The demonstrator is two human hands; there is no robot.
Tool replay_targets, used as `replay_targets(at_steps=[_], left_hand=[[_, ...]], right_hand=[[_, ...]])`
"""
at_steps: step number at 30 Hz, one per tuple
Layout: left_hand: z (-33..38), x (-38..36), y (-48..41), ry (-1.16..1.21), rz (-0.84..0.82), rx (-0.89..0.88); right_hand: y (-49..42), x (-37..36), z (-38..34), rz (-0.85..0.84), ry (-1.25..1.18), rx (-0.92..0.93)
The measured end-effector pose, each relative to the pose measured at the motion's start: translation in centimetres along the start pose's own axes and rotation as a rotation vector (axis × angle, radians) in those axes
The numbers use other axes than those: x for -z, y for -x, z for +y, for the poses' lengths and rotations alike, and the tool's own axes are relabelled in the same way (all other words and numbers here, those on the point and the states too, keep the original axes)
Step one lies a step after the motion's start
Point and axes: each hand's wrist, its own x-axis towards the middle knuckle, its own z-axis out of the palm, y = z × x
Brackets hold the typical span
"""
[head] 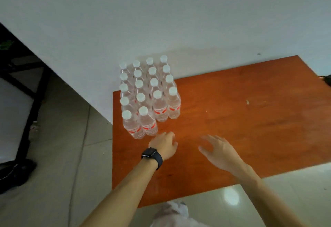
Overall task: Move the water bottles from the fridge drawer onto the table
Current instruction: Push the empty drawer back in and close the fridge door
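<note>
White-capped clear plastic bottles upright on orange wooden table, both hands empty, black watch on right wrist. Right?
Wrong wrist: the head view shows the black watch on the wrist of the left hand, not the right hand. Rest holds.

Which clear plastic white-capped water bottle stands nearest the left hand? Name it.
The right-hand clear bottle of the two-bottle front row, just beyond the left hand; the rest stand farther off.
</note>
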Motion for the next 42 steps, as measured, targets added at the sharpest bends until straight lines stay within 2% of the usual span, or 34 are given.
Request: replay_targets(at_steps=[4, 8, 15, 21, 27, 32, 37, 42], left_hand=[[13.4, -1.3, -0.2, -0.128, 0.079, -0.283], [28.3, -3.7, 2.2, -0.195, 0.101, -0.541], [53.9, -8.2, 10.7, -0.277, 0.175, -0.998], [71.3, -12.2, 18.8, -0.263, 0.155, -1.303], [85.1, -18.3, 25.7, -0.226, 0.129, -1.539], [96.2, -24.7, 29.9, -0.163, 0.077, -1.681], [106.6, -30.3, 33.4, -0.157, -0.007, -1.761], [115.1, -35.4, 35.9, -0.181, -0.014, -1.83]], right_hand=[[8.0, 4.6, 8.3, 0.202, 0.078, -0.039], [18.4, 9.2, 17.8, 0.44, 0.042, -0.211], [38.3, 16.0, 31.3, 0.836, -0.054, -0.551], [52.6, 18.7, 39.6, 1.083, -0.151, -0.72], [63.3, 19.9, 48.0, 1.21, -0.17, -0.88], [70.8, 21.3, 56.6, 1.237, -0.167, -1.035], [77.3, 23.4, 64.7, 1.271, -0.197, -1.143], [82.4, 24.1, 71.2, 1.361, -0.301, -1.197]])
